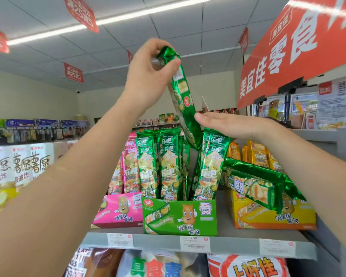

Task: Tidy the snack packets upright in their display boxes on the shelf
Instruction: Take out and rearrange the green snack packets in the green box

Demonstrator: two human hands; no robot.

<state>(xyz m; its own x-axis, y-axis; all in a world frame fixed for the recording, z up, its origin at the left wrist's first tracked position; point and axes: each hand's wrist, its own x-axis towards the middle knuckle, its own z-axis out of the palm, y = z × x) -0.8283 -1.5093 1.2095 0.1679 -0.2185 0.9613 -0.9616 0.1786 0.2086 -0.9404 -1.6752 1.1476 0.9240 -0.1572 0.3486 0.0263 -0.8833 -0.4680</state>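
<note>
- left hand (148,76) pinches the top of a green packet (185,108), whose lower end is just entering between the standing packets (168,166) in the green display box (180,214).
- right hand (228,122), fingers straight, touches its side.
- best lowered straight down, with the right hand keeping the neighbours apart.

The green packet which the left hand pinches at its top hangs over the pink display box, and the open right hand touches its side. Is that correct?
Only the box is wrong. The head view shows the green packet, pinched at its top by the left hand, hanging over the green display box; the open right hand touches its side.
</note>
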